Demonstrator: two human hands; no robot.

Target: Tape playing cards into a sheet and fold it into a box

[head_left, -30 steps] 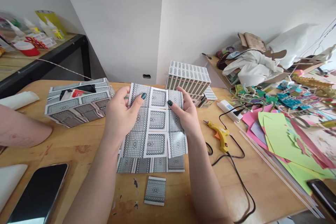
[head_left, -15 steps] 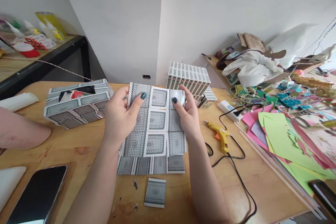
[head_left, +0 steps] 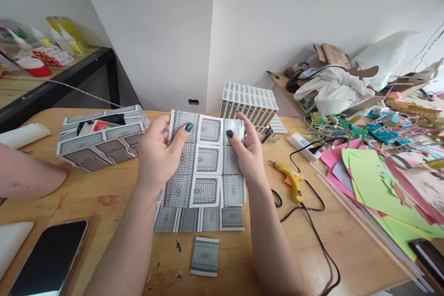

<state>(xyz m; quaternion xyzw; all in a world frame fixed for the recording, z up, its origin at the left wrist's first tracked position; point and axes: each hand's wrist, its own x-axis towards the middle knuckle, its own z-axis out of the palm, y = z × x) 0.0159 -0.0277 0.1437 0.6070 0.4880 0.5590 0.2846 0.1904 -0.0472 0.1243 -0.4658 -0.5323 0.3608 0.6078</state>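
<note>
Between my hands is a panel of joined, folded playing cards with grey patterned backs and white borders. My left hand grips its left edge, thumb on the front and fingers behind. On the right edge, my right hand holds it the same way. Just below, partly hidden by the held panel, a second card panel lies on the table. A single folded card rests nearer to me. Left of my hands stands a box made of folded cards with small things inside.
A stack of card boxes stands behind my right hand. Right of it are a power strip, a yellow glue gun with its cord, and coloured paper. A phone and another person's arm are at the left.
</note>
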